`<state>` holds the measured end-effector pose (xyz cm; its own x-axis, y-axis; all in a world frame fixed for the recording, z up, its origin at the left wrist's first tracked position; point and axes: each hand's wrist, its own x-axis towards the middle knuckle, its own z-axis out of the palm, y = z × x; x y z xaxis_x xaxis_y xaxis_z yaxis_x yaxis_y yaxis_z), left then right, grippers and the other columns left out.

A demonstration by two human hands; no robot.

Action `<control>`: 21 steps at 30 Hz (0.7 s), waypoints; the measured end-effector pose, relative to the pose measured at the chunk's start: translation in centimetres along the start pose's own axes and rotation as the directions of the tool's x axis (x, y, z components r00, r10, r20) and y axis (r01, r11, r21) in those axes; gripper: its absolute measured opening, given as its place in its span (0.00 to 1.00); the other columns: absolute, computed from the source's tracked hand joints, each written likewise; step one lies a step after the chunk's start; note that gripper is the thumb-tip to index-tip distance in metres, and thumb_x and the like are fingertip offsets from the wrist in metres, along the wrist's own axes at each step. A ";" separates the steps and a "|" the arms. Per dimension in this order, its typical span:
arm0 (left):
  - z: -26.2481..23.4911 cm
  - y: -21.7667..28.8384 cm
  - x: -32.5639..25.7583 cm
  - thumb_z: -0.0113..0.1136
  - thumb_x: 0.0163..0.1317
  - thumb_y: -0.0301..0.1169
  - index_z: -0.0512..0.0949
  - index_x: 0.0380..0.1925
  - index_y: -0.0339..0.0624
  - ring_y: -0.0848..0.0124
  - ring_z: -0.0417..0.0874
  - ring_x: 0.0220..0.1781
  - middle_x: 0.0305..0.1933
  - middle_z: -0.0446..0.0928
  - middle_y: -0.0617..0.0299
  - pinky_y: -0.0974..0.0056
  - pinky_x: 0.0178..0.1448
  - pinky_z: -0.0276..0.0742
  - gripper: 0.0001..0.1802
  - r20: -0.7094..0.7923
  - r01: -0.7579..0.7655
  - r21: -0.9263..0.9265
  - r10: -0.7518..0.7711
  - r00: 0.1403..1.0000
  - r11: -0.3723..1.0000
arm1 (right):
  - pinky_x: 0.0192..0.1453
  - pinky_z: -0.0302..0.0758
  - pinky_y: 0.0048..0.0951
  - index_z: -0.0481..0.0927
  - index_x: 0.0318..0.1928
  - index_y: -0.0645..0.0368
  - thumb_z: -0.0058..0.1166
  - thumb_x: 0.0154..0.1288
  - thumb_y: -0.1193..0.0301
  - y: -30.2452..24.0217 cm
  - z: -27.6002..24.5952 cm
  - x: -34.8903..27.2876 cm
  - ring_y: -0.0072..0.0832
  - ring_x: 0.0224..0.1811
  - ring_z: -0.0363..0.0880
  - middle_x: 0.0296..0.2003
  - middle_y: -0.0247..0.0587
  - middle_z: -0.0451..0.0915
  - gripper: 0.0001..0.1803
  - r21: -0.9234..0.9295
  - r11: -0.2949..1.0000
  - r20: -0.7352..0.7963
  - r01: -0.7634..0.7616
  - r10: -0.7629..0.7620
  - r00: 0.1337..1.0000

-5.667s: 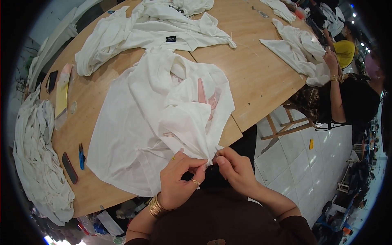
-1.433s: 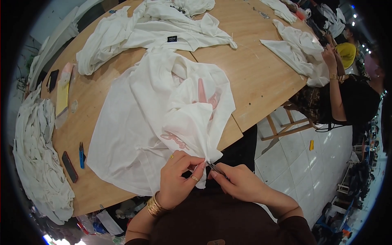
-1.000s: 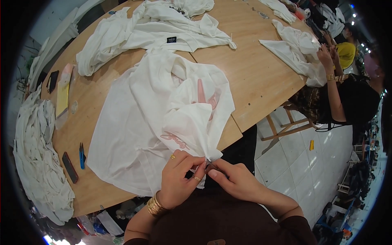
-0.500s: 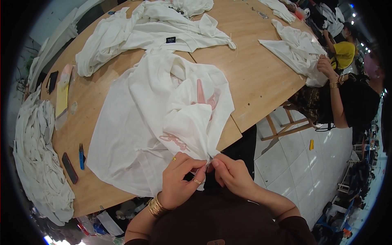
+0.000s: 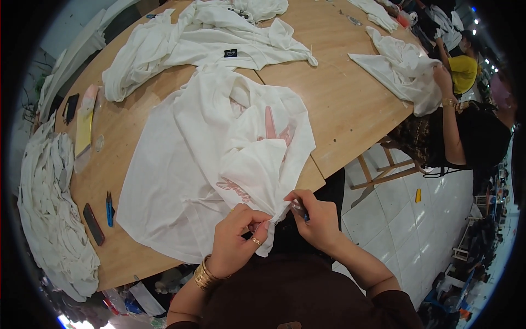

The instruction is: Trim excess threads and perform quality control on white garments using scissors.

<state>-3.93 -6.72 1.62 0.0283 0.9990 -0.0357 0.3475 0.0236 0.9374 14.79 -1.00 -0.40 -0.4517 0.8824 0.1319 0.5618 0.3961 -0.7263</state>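
Observation:
A white shirt (image 5: 159,170) with pink lettering and a pink print is spread over the table's near edge, its near corner gathered toward me. My left hand (image 5: 238,238) pinches the gathered fabric between thumb and fingers. Just right of it, my right hand (image 5: 316,222) is closed around small thread snips (image 5: 299,209), of which a metal part and a bit of blue show; the rest is hidden in the palm. The right fingertips are close beside the bunched cloth, and I cannot tell whether they touch it.
Blue-handled snips (image 5: 109,209) and a dark phone (image 5: 93,225) lie on the wooden table (image 5: 334,109). White garments (image 5: 49,214) are heaped at left, with another white shirt (image 5: 208,44) beyond mine. At right, a co-worker's hand (image 5: 442,79) holds white cloth near a wooden stool (image 5: 378,174).
My right hand has drawn slightly back from the pinched cloth, bringing the snips into view. My left hand has shifted a little left and down. The co-worker's hand has risen.

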 end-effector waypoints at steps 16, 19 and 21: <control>0.2 0.8 0.4 0.63 0.55 0.24 0.81 0.37 0.39 0.76 0.73 0.26 0.26 0.72 0.63 0.72 0.32 0.70 0.08 -0.029 0.066 -0.056 -0.067 0.997 0.996 | 0.18 0.70 0.31 0.70 0.38 0.62 0.41 0.72 0.65 -4.5 -4.6 0.3 0.34 0.12 0.75 0.12 0.41 0.72 0.12 0.219 0.854 0.607 -0.472 0.259 0.751; 0.2 0.9 0.4 0.63 0.55 0.24 0.81 0.37 0.39 0.75 0.74 0.26 0.26 0.72 0.63 0.72 0.31 0.70 0.08 -0.039 0.038 -0.012 -0.039 0.998 0.999 | 0.18 0.70 0.32 0.69 0.37 0.62 0.40 0.72 0.65 -4.3 -4.2 0.3 0.35 0.13 0.76 0.12 0.42 0.72 0.12 0.187 0.869 0.612 -0.458 0.261 0.746; 0.3 1.0 0.3 0.63 0.55 0.24 0.81 0.36 0.39 0.75 0.74 0.26 0.25 0.72 0.63 0.71 0.31 0.71 0.08 -0.049 0.012 0.022 -0.011 0.999 1.000 | 0.18 0.70 0.33 0.69 0.36 0.62 0.40 0.72 0.66 -4.2 -4.1 0.3 0.35 0.13 0.76 0.12 0.43 0.72 0.12 0.196 0.870 0.600 -0.452 0.259 0.757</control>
<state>-3.30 -6.36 2.45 -0.0218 0.9994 -0.0284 0.3681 0.0344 0.9292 15.12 -1.32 5.48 -0.6124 0.6182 -0.4926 0.5575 -0.1040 -0.8236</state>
